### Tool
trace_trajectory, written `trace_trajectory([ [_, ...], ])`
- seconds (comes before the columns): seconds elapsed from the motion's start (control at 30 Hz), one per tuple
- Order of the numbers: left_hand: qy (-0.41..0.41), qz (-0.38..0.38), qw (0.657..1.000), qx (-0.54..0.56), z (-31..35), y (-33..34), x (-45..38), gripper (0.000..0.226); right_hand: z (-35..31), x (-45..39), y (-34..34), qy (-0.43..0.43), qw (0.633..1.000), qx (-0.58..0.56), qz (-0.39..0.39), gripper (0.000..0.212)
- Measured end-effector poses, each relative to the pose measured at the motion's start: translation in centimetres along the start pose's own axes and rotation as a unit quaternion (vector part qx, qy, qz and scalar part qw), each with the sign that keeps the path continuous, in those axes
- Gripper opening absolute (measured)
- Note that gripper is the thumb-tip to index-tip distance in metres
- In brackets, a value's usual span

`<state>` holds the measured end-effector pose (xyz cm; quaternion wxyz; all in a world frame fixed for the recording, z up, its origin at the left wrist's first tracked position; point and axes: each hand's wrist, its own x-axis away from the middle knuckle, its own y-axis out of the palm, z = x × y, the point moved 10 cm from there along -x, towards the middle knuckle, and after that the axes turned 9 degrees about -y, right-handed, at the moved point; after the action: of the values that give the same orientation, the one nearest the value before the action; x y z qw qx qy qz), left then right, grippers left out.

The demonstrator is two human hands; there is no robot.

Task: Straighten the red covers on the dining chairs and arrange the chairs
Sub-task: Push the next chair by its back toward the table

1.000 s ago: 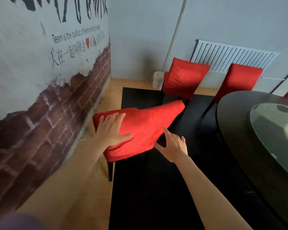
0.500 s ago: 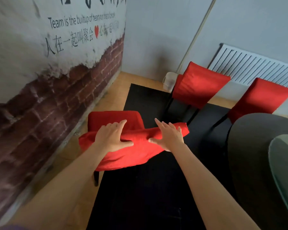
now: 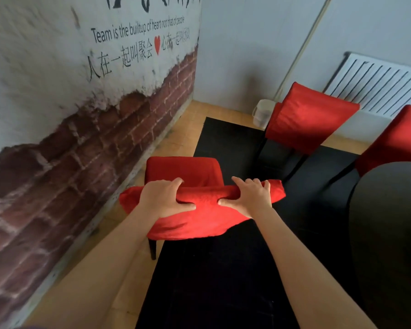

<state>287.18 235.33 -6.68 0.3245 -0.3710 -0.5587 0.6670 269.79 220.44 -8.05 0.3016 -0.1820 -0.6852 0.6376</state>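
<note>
Two hands are holding the top of the chair right in front of you. Your left hand is gripping the red cover near its left end, with the fingers curling over the far edge and the thumb pressing flat on the near side. Your right hand is gripping the same cover a bit to the right, with its fingers curling over the top too and the thumb pointing toward your left thumb. The two thumbs are sitting near each other but not touching. The cover is lying over the back of the near chair, and it is looking puffy and a little bunched between your hands. This chair is standing half on the black rug and half on the wooden floor, just beside the brick wall. Farther away, a second red-covered chair and a third red-covered chair are standing side by side in front of the white radiator. The dark round counter is sitting on your right. A small white bin is standing in the corner, just behind the second chair.
</note>
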Motion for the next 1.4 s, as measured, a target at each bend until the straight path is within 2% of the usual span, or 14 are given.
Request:
trace_trajectory([
  [0.3, 0.088, -0.011, 0.996, -0.016, -0.8, -0.1, 4.1, 0.097, -3.4, 9.1, 1.9, 0.11, 0.993, -0.026, 0.018, 0.111],
  [0.5, 0.165, -0.03, 0.986, -0.009, -2.0, -0.2, 9.0, 0.098, -8.1, 16.5, 3.9, 0.181, 0.983, -0.027, 0.022, 0.114],
  [0.73, 0.24, -0.012, 0.97, -0.032, -4.7, -0.9, 12.9, 0.094, -13.9, 21.7, 5.3, 0.228, 0.973, -0.01, 0.035, 0.109],
  [0.9, 0.274, -0.009, 0.961, -0.038, -6.0, -0.9, 13.1, 0.103, -16.4, 22.7, 5.6, 0.242, 0.969, 0.001, 0.049, 0.106],
  [1.03, 0.283, 0.002, 0.959, -0.031, -5.7, -1.0, 12.4, 0.111, -15.8, 22.3, 5.2, 0.255, 0.965, 0.0, 0.058, 0.103],
  [1.23, 0.28, -0.003, 0.96, -0.018, -4.5, -1.2, 9.5, 0.109, -13.6, 20.2, 4.1, 0.273, 0.959, 0.011, 0.081, 0.092],
  [1.4, 0.278, 0.005, 0.96, -0.019, -3.0, -1.3, 6.6, 0.104, -11.4, 18.0, 3.1, 0.279, 0.957, 0.018, 0.082, 0.092],
])
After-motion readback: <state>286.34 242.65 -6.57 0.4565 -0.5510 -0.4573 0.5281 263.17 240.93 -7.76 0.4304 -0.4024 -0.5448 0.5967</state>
